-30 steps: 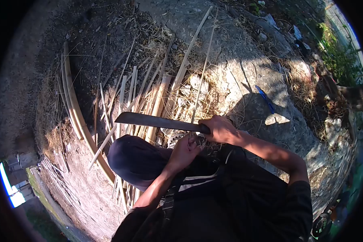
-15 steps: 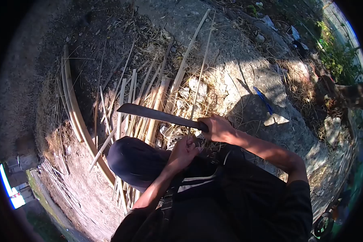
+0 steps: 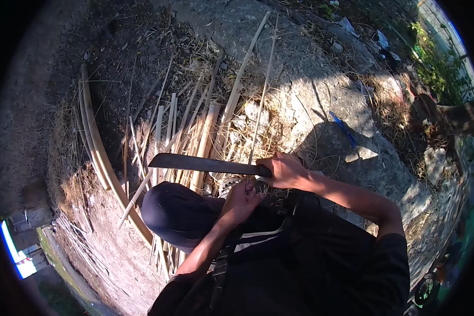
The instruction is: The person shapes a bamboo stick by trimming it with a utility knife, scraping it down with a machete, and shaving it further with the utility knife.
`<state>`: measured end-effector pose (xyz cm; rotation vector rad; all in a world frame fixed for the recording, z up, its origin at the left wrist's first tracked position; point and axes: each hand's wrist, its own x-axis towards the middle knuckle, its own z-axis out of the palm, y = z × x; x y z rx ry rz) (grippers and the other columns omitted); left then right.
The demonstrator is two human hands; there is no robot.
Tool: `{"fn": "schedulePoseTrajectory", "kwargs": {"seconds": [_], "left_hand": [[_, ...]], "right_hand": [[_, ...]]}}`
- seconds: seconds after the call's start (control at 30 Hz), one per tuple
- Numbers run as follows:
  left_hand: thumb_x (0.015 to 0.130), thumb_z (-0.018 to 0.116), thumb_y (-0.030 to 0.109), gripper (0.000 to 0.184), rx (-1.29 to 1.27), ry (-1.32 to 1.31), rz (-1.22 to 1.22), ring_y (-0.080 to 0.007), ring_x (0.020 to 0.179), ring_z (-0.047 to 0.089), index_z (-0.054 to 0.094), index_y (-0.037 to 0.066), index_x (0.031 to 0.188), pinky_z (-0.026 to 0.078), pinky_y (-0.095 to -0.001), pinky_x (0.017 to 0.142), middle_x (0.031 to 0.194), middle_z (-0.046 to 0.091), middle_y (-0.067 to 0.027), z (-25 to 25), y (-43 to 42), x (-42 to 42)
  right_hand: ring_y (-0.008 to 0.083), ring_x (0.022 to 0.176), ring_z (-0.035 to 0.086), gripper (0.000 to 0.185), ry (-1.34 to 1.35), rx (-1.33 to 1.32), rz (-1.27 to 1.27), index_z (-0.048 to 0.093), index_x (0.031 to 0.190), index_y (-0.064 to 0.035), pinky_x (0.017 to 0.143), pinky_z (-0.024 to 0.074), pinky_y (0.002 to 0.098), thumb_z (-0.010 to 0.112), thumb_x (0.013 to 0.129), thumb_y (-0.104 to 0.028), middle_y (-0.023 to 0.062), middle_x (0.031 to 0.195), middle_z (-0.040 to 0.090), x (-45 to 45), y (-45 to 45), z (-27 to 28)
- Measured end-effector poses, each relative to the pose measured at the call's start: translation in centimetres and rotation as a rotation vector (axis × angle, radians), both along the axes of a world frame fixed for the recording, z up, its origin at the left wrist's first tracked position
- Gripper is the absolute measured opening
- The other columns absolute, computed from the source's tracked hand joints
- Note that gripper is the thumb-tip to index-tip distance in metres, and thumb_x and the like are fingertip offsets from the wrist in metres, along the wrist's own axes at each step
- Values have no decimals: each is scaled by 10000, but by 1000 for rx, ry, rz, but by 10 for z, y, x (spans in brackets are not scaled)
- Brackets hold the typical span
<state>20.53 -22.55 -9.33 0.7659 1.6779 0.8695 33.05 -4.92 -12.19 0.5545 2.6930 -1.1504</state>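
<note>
My right hand (image 3: 285, 170) is wrapped round the handle of a machete (image 3: 200, 164), whose long dark blade points left, nearly level. Just below it, my left hand (image 3: 242, 201) is closed on the near end of a thin bamboo strip (image 3: 264, 92). The strip runs away from me, up past the blade close to the handle. Blade and strip cross in view; whether they touch I cannot tell. Beyond the blade lies a pile of split bamboo strips (image 3: 208, 131), partly covered by my dark-clothed knee (image 3: 174, 213).
Longer curved bamboo pieces (image 3: 97, 134) lie at the left. A blue tool (image 3: 344, 130) rests on the sunlit rock (image 3: 305, 105) at the right. Dry shavings and straw are scattered round the pile. Green plants (image 3: 440, 68) grow at the upper right.
The machete's blade has come down slightly towards me and turned so that more of its flat side shows. My left hand keeps its place on the strip.
</note>
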Motion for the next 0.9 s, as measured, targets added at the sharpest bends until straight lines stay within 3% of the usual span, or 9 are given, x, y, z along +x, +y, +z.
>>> {"fn": "schedulePoseTrajectory", "kwargs": {"seconds": [0.13,0.17,0.23,0.3,0.33,0.37,0.47,0.7,0.9], "left_hand": [[876,757,57,358,-54,-62,22,-46,670,325,406,110,823,330,-262,600,705,339,70,6,0,-1],[882,758,66,357,-25,-61,15,-40,648,325,409,116,825,325,-260,575,700,342,72,2,-1,-2],[888,759,74,356,5,-59,4,-34,627,324,411,123,827,320,-259,551,695,344,75,4,0,-2],[896,774,100,387,-11,-211,74,-19,571,318,394,144,835,283,-242,490,687,354,77,10,2,-2],[896,774,100,387,-11,-211,77,-19,571,318,394,144,835,283,-242,490,687,354,77,9,3,-1],[898,780,110,407,-28,-232,100,-10,548,307,380,156,840,255,-231,467,681,355,82,7,4,0],[902,788,120,438,-58,-344,142,0,517,296,357,176,847,220,-218,439,669,357,93,8,3,-2],[885,800,73,492,-53,-640,218,-7,474,295,328,202,837,209,-221,411,638,361,102,16,2,-4],[883,800,90,508,-131,-661,222,-17,436,287,314,211,801,240,-210,369,609,351,92,13,3,-1]], "right_hand": [[349,729,686,339,269,91,-129,672,1102,-76,658,548,467,743,791,-189,149,769,678,5,31,-54],[345,676,668,303,658,194,-179,672,1082,-58,618,526,462,721,797,-151,140,757,667,8,39,-66],[354,627,648,280,555,138,-178,663,1052,-43,591,512,475,703,791,-139,149,720,649,6,41,-54],[360,625,657,250,234,-29,-125,651,1018,-45,594,523,476,694,788,-133,158,688,644,7,31,-37],[370,656,678,229,233,-9,-173,643,999,-59,619,542,480,681,784,-129,171,687,652,7,13,-15],[382,727,703,368,113,-65,-79,685,1097,-56,663,565,486,744,753,-174,179,801,701,6,8,-20],[386,721,703,365,31,33,8,690,1108,-68,649,566,476,736,764,-183,171,795,702,5,-2,-9],[382,692,683,377,182,-91,-162,671,1117,-44,634,542,466,752,764,-146,185,747,666,1,3,-21],[379,710,690,305,122,-41,-79,682,1052,-64,638,539,476,739,762,-139,179,756,676,4,6,-15]]}}
